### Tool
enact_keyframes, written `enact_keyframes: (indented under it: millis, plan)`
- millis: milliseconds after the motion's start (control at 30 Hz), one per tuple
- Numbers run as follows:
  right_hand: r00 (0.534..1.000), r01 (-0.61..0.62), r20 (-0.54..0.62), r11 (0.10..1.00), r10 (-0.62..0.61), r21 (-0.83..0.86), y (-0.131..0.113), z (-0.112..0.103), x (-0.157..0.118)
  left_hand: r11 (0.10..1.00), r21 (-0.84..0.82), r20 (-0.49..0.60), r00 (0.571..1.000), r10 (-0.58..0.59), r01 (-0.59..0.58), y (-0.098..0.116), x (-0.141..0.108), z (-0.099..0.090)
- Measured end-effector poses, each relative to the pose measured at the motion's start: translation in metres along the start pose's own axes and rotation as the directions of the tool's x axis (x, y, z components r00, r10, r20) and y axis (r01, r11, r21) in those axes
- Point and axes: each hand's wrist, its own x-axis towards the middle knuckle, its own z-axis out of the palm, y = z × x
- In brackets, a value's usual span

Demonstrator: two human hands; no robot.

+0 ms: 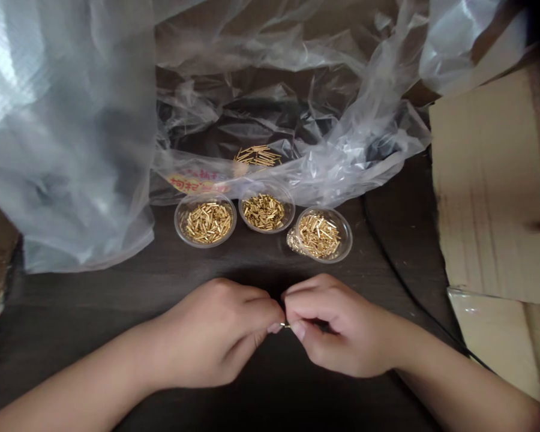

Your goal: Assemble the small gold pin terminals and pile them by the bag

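Orange label (197,183) on plastic bag (342,162): red characters, too blurred to read.

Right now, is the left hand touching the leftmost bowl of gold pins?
Apart. The head view shows the left hand below the leftmost bowl, with a plain strip of dark table between them.

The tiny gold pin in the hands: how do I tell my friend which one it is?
Start at the dark table and find the three clear bowls of gold pins. Look down from them to where the left hand and right hand nearly meet. The tiny gold pin shows between their fingers, the only pin in the hands.
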Motion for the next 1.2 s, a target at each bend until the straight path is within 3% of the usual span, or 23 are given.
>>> enact_keyframes:
  millis: [467,867,1000,1200]
  plan:
    - [0.997,0.013,-0.068,0.992,-0.021,-0.124,0.001,0.008,-0.007,1.0,0.013,-0.006,1.0,-0.015,0.015,-0.001,-0.001,0.002]
    - [0.995,-0.064,-0.087,0.962,0.042,-0.266,0.0,0.017,-0.013,0.997,0.059,0.0,0.999,-0.051,0.05,-0.001,-0.001,0.003]
    - [0.992,-0.053,-0.12,0.971,0.025,-0.234,0.0,0.018,-0.012,0.998,0.039,-0.011,0.999,-0.048,0.049,-0.002,0.0,0.003]
    - [0.974,0.036,-0.218,0.996,-0.053,-0.082,0.004,0.015,-0.008,0.991,-0.133,-0.062,0.998,-0.008,0.0,-0.004,0.001,-0.002]
